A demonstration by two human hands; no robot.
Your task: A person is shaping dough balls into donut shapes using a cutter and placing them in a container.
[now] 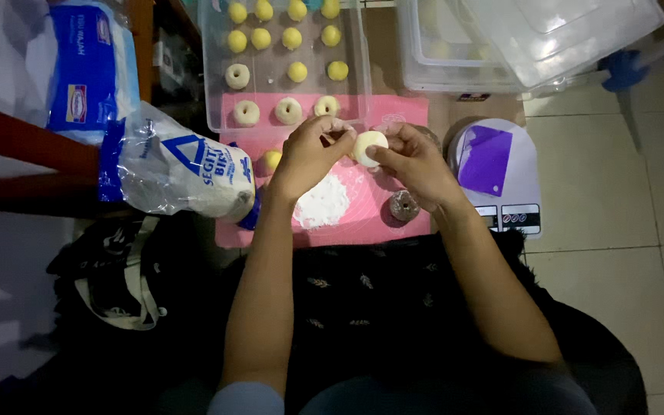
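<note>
Fingers [376, 153] of both hands hide much of the dough ball [366, 144].

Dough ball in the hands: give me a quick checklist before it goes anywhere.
1. Dough ball held by both the left hand and the right hand: ok.
2. Seam fully closed: cannot tell.
3. Free space in the clear tray among the finished balls: ok.
4. Flour pile on the pink mat within reach: ok.
5. Flour bag sealed: cannot tell.
</note>
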